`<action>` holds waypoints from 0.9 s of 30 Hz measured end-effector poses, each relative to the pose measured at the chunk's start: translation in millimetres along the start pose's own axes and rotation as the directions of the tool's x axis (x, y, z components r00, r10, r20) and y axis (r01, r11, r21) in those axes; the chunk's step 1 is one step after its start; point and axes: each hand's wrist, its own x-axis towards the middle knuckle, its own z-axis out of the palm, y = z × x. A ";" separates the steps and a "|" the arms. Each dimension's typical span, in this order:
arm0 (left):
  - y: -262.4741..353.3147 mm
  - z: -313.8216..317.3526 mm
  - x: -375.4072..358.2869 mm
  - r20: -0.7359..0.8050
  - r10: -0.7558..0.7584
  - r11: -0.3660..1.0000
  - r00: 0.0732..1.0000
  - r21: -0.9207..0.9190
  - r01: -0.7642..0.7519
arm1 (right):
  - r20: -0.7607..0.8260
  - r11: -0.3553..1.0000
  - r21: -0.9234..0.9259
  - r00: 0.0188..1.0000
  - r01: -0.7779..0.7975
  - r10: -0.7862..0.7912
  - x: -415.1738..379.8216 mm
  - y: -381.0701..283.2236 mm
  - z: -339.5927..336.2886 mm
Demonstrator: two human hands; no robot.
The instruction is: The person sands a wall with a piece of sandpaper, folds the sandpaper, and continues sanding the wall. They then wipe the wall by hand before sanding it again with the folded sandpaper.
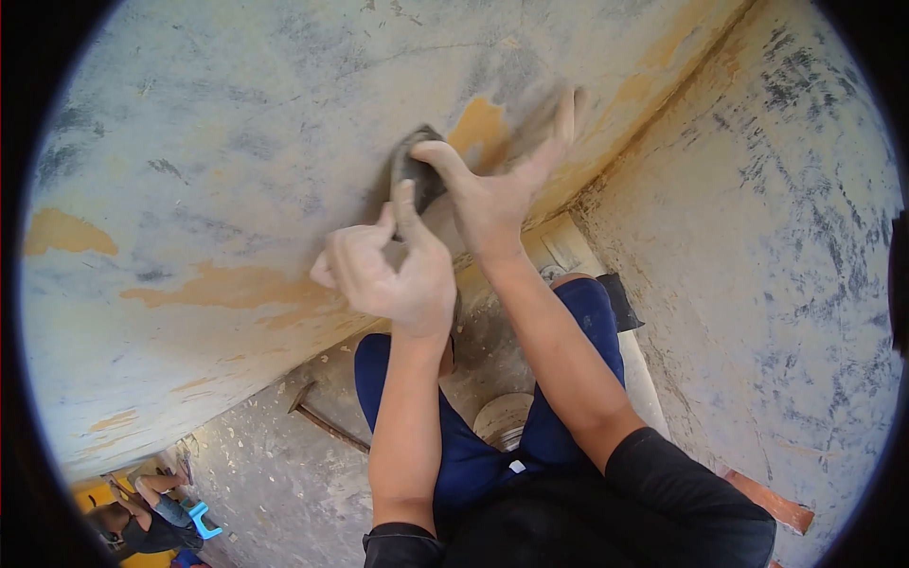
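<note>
A dark grey, bent piece of sandpaper (pixel 431 180) is between my two hands, close to the worn, patchy wall. My left hand (pixel 398 275) has its thumb up against the sheet's lower edge, its other fingers curled in. From the right, the thumb of my right hand (pixel 497 204) presses on the sheet's top, while some of its fingers stretch up along the wall and blur with motion. Part of the sheet's far side is hidden. Behind the hands, the wall (pixel 237 142) shows grey scuffs and ochre patches.
A second scuffed wall (pixel 757 237) meets the first in a corner at right. Below, a hammer-like tool (pixel 322 417) lies on the speckled floor (pixel 275 464), and a round pale lid or bucket (pixel 502 417) stands between my knees. Another person (pixel 156 521) sits lower left near a blue stool (pixel 204 521).
</note>
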 end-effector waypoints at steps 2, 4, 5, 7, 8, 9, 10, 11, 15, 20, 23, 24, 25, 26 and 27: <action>-6.9 0.2 -0.4 -0.063 -0.102 0.995 0.993 -0.028 0.100 | 0.005 0.999 -0.003 0.999 0.046 -0.046 -0.7 2.4 1.6; -6.9 7.2 -11.1 -0.047 -0.124 0.991 0.991 -0.049 0.122 | 0.004 0.994 -0.004 0.994 0.113 -0.113 -2.5 12.2 -2.7; -2.4 8.9 -14.5 0.026 -0.090 0.996 0.996 -0.024 0.090 | 0.011 0.999 -0.034 1.000 -0.017 0.018 -12.5 26.5 -9.0; 4.7 14.9 -25.5 0.164 -0.056 0.998 0.985 -0.031 0.062 | 0.014 0.987 -0.064 0.989 -0.147 0.149 -22.3 30.5 -13.9; 5.9 15.9 -27.9 0.164 -0.059 0.997 0.985 -0.032 0.065 | -0.009 0.954 -0.025 0.954 -0.300 0.299 -27.8 32.2 -16.3; 7.8 16.4 -27.6 0.166 -0.053 0.997 0.985 -0.048 0.062 | -0.028 0.897 0.017 0.896 -0.443 0.443 -28.4 30.1 -17.8; 8.6 16.5 -24.5 0.165 -0.044 0.997 0.985 -0.062 0.055 | -0.028 0.898 0.021 0.898 -0.439 0.440 -26.0 29.1 -15.4; 7.2 12.8 -19.5 0.161 -0.041 0.997 0.986 -0.058 0.051 | -0.030 0.923 0.036 0.922 -0.384 0.385 -23.7 28.2 -10.2; -9.1 -0.4 -4.8 -0.021 -0.107 0.993 0.994 -0.045 0.106 | 0.001 0.985 -0.006 0.985 0.172 -0.172 10.8 -11.9 3.0; -0.9 12.0 -20.9 0.095 -0.062 0.998 0.994 -0.020 0.065 | 0.003 0.987 -0.008 0.987 -0.158 0.159 -22.0 30.9 -11.1; 4.3 15.4 -24.3 0.165 -0.044 0.996 0.985 -0.071 0.056 | -0.030 0.938 -0.032 0.939 -0.344 0.343 -27.1 31.3 -16.9; 5.6 13.5 -19.0 0.165 -0.032 0.996 0.986 -0.076 0.045 | -0.038 0.939 -0.024 0.939 -0.344 0.343 -24.9 26.2 -14.7; 5.9 8.1 -13.0 0.163 -0.031 0.997 0.986 -0.070 0.043 | -0.034 0.938 -0.018 0.938 -0.345 0.344 -22.3 21.6 -10.5; 6.8 0.5 -6.0 0.088 -0.018 0.999 0.996 -0.044 0.022 | -0.019 0.972 -0.022 0.972 -0.234 0.234 -17.9 18.2 -5.4; 6.6 -3.4 -1.0 0.013 -0.002 1.000 1.000 -0.019 0.002 | -0.006 0.993 -0.024 0.993 -0.119 0.119 -11.3 11.8 -0.8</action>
